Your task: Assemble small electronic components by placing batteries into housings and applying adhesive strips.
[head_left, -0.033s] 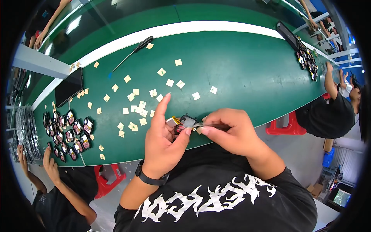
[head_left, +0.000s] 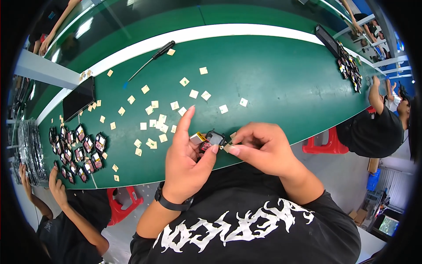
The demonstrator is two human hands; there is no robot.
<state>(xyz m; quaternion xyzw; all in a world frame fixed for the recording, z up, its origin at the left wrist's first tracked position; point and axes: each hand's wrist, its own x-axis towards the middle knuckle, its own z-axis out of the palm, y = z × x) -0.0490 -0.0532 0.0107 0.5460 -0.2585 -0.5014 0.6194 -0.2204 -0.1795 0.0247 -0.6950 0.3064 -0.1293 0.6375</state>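
My left hand [head_left: 187, 154] is closed round the lower side of a small open black device housing [head_left: 215, 137], its index finger pointing up and away. A pinkish-red circuit board [head_left: 205, 146] shows inside the housing. A silver battery [head_left: 196, 138] with a yellow edge sticks out on the left, beside my left fingers. At the housing's right edge, my right hand [head_left: 259, 147] pinches with thumb and index finger. A small cream square [head_left: 227, 148] shows at the right thumb tip, partly covered by it.
Many cream squares [head_left: 162, 119] lie scattered on the green table [head_left: 272, 66]. Similar black devices [head_left: 79, 154] cluster at left, near a black tablet-like slab [head_left: 79, 100]. A screwdriver [head_left: 154, 57] lies at the back. More devices [head_left: 349, 70] sit far right. Co-workers sit on both sides.
A pale, thin streak between my right fingertips and the housing no longer shows. The right fingers have shifted very slightly; the left hand and the device stay in place.
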